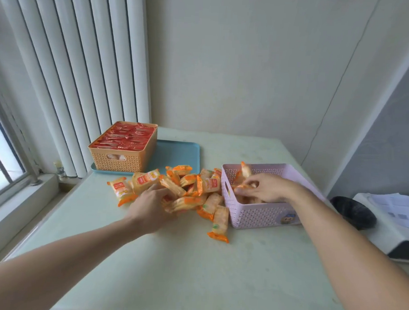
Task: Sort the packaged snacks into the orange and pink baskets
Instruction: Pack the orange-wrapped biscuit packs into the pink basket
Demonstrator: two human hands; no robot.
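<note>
A heap of orange-and-cream snack packets point(186, 186) lies mid-table between the two baskets. The orange basket point(120, 161), packed with red packets, stands at the back left. The pink basket point(264, 215) stands at the right with several orange packets inside. My left hand point(150, 206) reaches into the heap and grips a packet point(181, 204) at its near side. My right hand point(265, 187) is over the pink basket, its fingers pinching an orange packet point(244, 186) just inside the rim. One packet point(219, 225) lies apart, in front of the pink basket.
The orange basket sits on a blue tray point(178, 156). Pale green table point(183, 270) fills the foreground. White vertical blinds point(74, 69) and a window sill are at the left. A white printer point(386, 219) with papers stands off the table's right edge.
</note>
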